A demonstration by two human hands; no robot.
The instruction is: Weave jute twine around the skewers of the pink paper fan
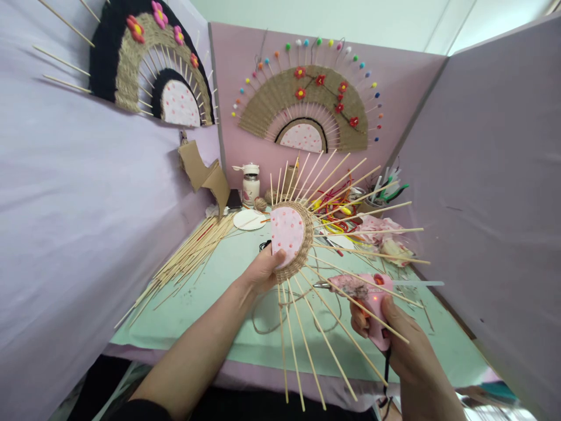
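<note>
A half-round piece with pink dotted fabric and a woven twine border is held up over the table, its thin wooden sticks fanning out to the top, right and bottom. My left hand grips its lower left edge, thumb on the fabric. In my right hand is a pink glue gun, with a clear glue stick out of its back and its metal tip pointing left, behind the sticks and near the border's lower right. A loop of twine hangs below the piece.
Loose sticks lie at the table's left. A white bottle, a white oval, coloured wires and crumpled fabric are at the back. Finished fans hang on partitions enclosing the table.
</note>
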